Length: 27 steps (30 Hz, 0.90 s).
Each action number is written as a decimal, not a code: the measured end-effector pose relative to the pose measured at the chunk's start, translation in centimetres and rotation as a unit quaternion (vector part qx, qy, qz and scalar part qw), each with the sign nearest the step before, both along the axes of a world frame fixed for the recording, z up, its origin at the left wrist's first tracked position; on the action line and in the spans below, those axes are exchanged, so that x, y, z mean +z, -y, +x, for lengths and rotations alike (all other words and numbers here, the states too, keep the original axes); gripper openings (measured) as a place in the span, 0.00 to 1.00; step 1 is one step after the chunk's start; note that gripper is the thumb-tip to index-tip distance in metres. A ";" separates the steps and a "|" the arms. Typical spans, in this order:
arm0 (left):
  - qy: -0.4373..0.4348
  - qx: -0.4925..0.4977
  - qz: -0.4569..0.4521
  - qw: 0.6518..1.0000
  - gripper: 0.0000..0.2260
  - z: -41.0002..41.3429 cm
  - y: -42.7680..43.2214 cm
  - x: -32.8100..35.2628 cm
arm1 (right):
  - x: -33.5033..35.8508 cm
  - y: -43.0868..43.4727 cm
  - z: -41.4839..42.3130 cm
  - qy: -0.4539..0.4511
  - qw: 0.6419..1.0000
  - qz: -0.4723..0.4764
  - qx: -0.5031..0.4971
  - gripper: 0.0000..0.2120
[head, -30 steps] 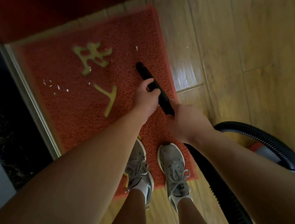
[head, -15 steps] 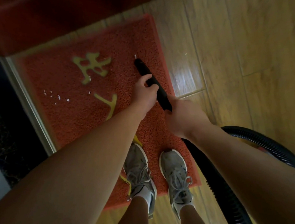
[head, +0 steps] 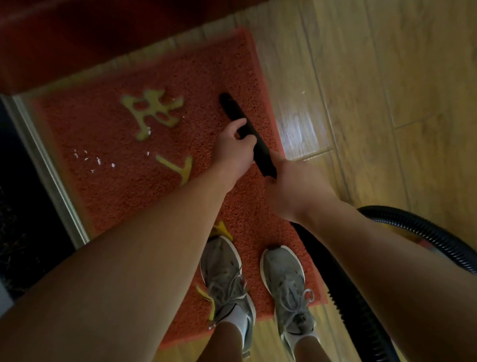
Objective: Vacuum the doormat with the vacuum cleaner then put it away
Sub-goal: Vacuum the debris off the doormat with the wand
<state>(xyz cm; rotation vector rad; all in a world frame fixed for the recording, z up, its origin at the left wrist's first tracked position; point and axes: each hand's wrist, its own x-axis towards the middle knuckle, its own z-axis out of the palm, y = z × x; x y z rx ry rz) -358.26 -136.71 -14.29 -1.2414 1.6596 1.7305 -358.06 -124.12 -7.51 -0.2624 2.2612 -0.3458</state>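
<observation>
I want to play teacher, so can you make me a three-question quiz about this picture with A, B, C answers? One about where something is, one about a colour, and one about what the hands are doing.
1. Where are the white crumbs?
A. left part of the doormat
B. on the shoes
C. on the hose

2. What colour is the doormat?
A. blue
B. red-orange
C. green

3. What are the two hands doing?
A. hanging free
B. tying laces
C. gripping the vacuum nozzle

Answers:
1 A, the crumbs lie near the mat's left edge.
2 B, the pile is red-orange with yellow signs.
3 C, the left hand and right hand both wrap the black vacuum nozzle.
</observation>
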 end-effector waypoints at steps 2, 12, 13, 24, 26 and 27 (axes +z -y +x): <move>-0.002 -0.007 0.000 1.000 0.22 -0.3 0.1 0.0 | -0.1 0.1 -0.2 -0.001 1.000 0.003 -0.005 0.26; -0.001 0.026 0.008 1.000 0.23 1.0 2.2 -0.2 | 0.3 2.0 0.4 -0.002 1.000 0.006 0.018 0.27; 0.000 0.033 0.011 0.999 0.23 1.4 2.6 -0.3 | 0.3 2.3 0.5 -0.003 1.000 0.005 0.024 0.26; 0.001 0.065 0.010 0.998 0.24 4.4 5.7 -0.8 | 0.0 5.3 2.1 0.009 0.998 -0.019 0.061 0.26; 0.000 0.069 0.013 0.998 0.24 4.9 5.7 -0.9 | 0.1 5.3 2.4 0.008 0.997 -0.016 0.071 0.28; 0.001 0.072 0.013 0.997 0.24 5.1 5.7 -0.8 | 0.1 5.4 2.5 0.009 0.997 -0.015 0.072 0.29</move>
